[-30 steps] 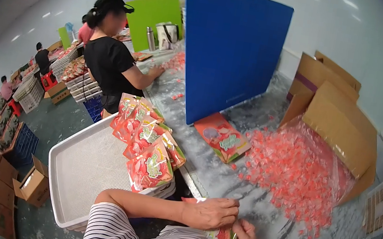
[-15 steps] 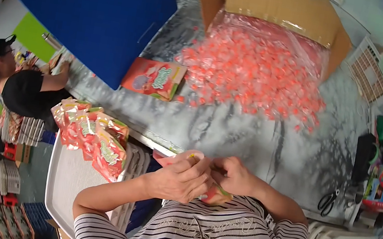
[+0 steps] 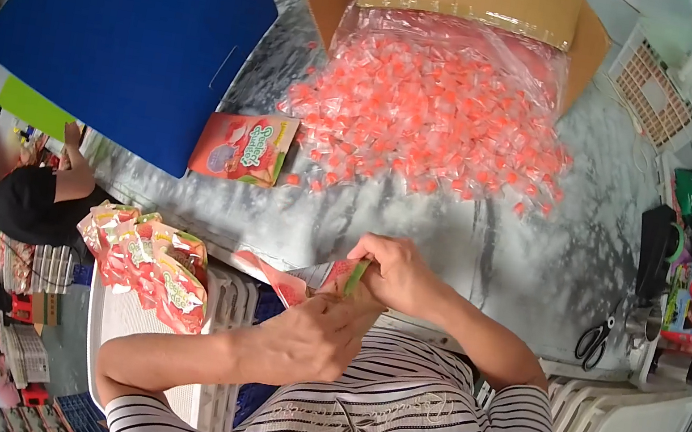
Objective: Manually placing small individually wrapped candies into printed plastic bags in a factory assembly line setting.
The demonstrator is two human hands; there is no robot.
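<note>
Beside the mottled tabletop (image 3: pixel 415 236), each hand (image 3: pixel 325 335) grips a bent pouch (image 3: pixel 291 287).

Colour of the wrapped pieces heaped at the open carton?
The wrapped pieces are bright orange-red, under clear film; best seen in the head view.

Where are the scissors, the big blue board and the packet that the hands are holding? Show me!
Scissors (image 3: pixel 605 332): head view, top of the black handles.
Blue board (image 3: pixel 136 29): head view, middle of its flat face.
Held packet (image 3: pixel 290 283): head view, its pink left part.
</note>
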